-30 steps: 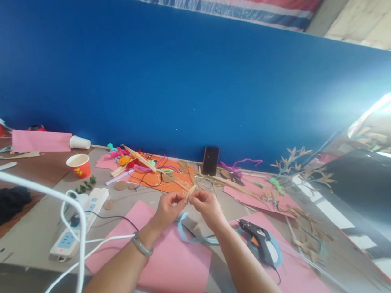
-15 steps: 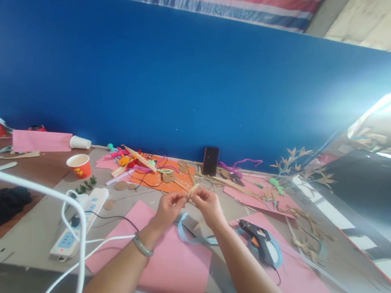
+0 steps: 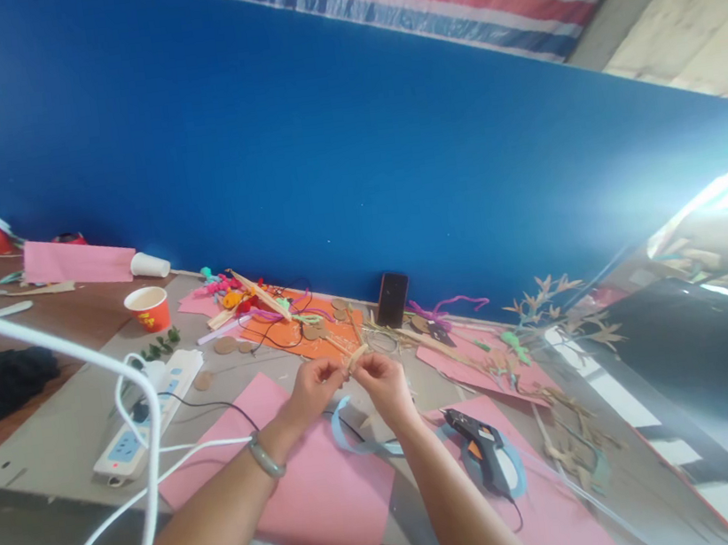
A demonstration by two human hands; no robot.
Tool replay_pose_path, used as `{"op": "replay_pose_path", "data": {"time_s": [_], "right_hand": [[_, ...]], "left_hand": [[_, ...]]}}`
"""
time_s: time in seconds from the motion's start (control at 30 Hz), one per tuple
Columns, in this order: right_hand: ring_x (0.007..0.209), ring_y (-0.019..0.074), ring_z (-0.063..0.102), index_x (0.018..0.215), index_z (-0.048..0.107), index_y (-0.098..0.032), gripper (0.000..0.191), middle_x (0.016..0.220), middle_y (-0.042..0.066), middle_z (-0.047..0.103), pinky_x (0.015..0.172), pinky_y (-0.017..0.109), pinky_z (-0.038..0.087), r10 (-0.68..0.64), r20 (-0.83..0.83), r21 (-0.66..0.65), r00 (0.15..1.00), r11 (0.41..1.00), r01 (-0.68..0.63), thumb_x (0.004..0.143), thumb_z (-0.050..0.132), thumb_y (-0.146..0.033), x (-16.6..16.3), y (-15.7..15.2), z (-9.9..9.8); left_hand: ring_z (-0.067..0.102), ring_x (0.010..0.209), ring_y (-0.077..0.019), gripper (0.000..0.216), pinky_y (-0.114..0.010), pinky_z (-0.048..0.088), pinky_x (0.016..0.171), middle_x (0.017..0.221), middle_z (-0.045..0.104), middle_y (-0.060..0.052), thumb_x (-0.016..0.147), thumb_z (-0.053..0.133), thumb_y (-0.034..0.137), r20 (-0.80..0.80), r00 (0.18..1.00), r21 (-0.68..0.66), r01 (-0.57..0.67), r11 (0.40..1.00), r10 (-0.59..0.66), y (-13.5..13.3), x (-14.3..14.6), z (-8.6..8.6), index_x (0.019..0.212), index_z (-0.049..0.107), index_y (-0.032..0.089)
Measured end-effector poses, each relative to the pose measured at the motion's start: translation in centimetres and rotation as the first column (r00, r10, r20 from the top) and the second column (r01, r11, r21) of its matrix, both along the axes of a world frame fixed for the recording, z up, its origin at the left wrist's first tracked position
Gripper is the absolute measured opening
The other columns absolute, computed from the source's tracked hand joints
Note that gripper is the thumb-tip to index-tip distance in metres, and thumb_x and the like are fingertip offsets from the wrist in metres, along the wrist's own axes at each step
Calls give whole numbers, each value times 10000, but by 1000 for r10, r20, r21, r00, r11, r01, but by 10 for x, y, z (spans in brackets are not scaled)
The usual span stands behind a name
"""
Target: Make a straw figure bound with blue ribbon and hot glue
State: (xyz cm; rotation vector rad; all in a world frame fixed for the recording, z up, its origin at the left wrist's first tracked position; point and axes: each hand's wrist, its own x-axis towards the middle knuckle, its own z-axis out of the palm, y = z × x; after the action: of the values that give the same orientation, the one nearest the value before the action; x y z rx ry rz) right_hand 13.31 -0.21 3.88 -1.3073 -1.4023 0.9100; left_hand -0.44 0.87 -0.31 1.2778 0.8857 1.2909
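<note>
My left hand (image 3: 312, 389) and my right hand (image 3: 384, 383) meet above the table, both pinched on a small pale straw piece (image 3: 355, 358) held between their fingertips. A bracelet sits on my left wrist. Under the hands lie a pink paper sheet (image 3: 311, 485) and a curled light-blue paper strip (image 3: 343, 432). A black glue gun (image 3: 481, 445) lies just right of my right forearm.
A white power strip (image 3: 147, 413) and white cables lie at the left. A red paper cup (image 3: 147, 308), an orange sheet with pipe cleaners (image 3: 291, 327), a black phone (image 3: 392, 298) against the blue wall, and dried leaf cutouts (image 3: 562, 300) fill the back.
Both hands have stayed nearly in place, with only slight finger shifts on the straw piece.
</note>
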Motion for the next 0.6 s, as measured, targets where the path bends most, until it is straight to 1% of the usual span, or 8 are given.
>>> {"op": "replay_pose_path", "data": {"time_s": [0.2,0.3,0.47,0.6], "right_hand": [[542,120,502,587,596,-171,121,564,-7,584,549,236,400,8,15,3,1000,1000,-9,666,613,-261,-4,-1,1],[537,117,497,592,602,-169,117,567,-7,586,543,230,397,7,-1,-2,1000,1000,-7,669,608,-257,-4,-1,2],[488,88,414,632,611,-162,118,561,-16,563,478,213,321,-12,-57,-47,998,999,10,694,600,-262,-1,-2,2],[475,76,361,649,615,-152,169,541,-27,523,460,211,278,-31,-97,-78,995,997,23,687,638,-315,0,-1,4]], "left_hand": [[528,591,-115,144,-228,411,583,607,590,-2,745,613,245,14,999,28,-29,999,29,1,0,-3,652,620,136],[525,589,-113,158,-226,406,580,604,589,-2,756,609,255,7,1000,31,-24,999,23,0,-1,-2,655,622,135],[532,589,-122,236,-236,412,583,607,600,-17,780,617,342,2,1000,-2,13,1000,-13,-2,-1,4,680,646,129],[562,630,-138,241,-254,440,628,657,639,-43,802,574,325,37,999,-8,15,1000,-15,-2,-1,8,704,666,125]]}}
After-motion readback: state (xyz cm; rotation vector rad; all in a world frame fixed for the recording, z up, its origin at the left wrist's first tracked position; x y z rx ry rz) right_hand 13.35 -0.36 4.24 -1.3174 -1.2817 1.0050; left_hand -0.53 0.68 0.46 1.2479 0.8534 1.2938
